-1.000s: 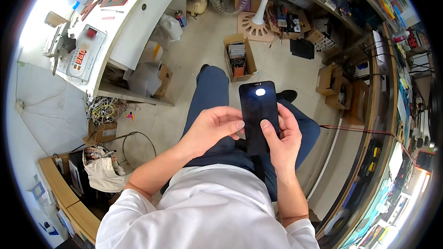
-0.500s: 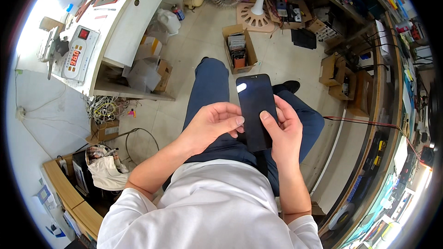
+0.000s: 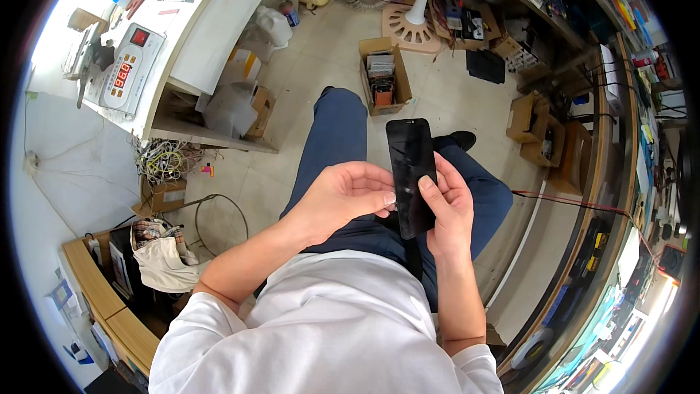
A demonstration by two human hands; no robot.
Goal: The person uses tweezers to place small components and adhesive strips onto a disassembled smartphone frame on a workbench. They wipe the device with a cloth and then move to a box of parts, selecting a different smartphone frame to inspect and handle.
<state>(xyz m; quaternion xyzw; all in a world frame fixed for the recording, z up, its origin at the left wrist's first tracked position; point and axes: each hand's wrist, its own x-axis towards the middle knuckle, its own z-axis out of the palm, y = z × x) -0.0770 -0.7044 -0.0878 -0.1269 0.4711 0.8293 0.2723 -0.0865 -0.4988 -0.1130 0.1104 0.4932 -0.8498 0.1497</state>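
Note:
A dark-faced smartphone [image 3: 412,153] is held upright over my lap, its glass showing pale smudges and a small notch at the top edge. My right hand [image 3: 448,201] grips it from the right, the thumb lying across the glass and the fingers curled behind the edge. At the phone's left edge is my left hand [image 3: 354,197], fingers bent and thumb drawn in against them. Its fingertips meet the edge of the phone, and whether they pinch anything there is hidden.
A white workbench [image 3: 226,22] with a control box [image 3: 130,69] with a red display stands at the left. On the floor ahead are a carton of flat items [image 3: 401,87] and a white stand [image 3: 415,25]. Cluttered shelves [image 3: 605,175] line the right side; a cable bundle [image 3: 164,160] hangs under the bench.
The phone has shifted slightly right and turned, so the bright reflection on its glass is gone and smudges show. Both hands keep their places at its edges.

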